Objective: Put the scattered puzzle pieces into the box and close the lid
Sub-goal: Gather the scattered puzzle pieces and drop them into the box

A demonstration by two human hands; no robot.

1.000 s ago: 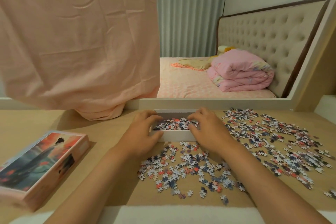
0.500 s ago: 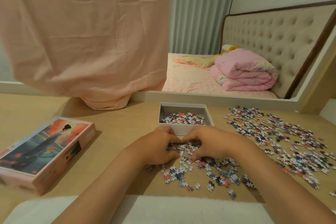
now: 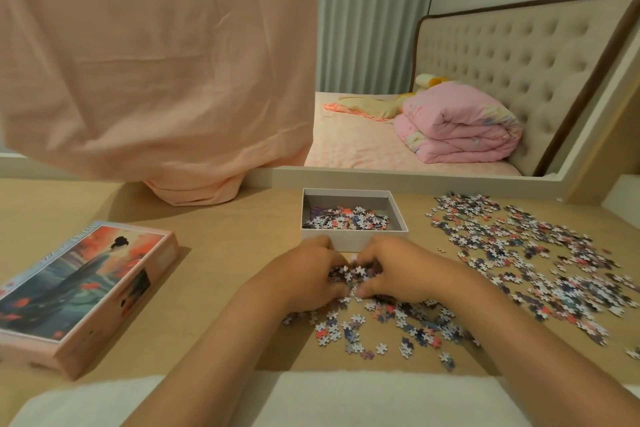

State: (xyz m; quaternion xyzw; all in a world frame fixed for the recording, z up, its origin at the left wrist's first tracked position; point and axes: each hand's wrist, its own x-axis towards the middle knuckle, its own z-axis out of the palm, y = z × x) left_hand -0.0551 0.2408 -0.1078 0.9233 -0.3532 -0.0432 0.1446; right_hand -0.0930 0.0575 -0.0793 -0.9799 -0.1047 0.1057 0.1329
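View from above a person's own arms, reaching forward over a light wooden table [image 3: 225, 253]. At the centre of the frame, the left hand [image 3: 304, 274] and right hand [image 3: 398, 270] meet with fingers curled inward. Together they cup a small heap of puzzle pieces [image 3: 351, 276] between the palms. They appear to be scooping many pieces at once rather than picking them up singly.

Just above the hands, almost touching the knuckles, sits the open white box [image 3: 353, 241]. It lies close, probably so each scoop travels only a short way. A shallow layer of pieces already covers part of its floor.

More loose pieces lie on the table just below the hands. A far larger spread fills the right side of the frame. Most of the job looks to be still ahead.

The lid [image 3: 79, 291], printed with a painted figure and red blossoms, lies picture-side up at lower left. It is well apart from the box, which keeps the opening free until filling is done.

A peach cloth [image 3: 156, 62] hangs across the upper left.
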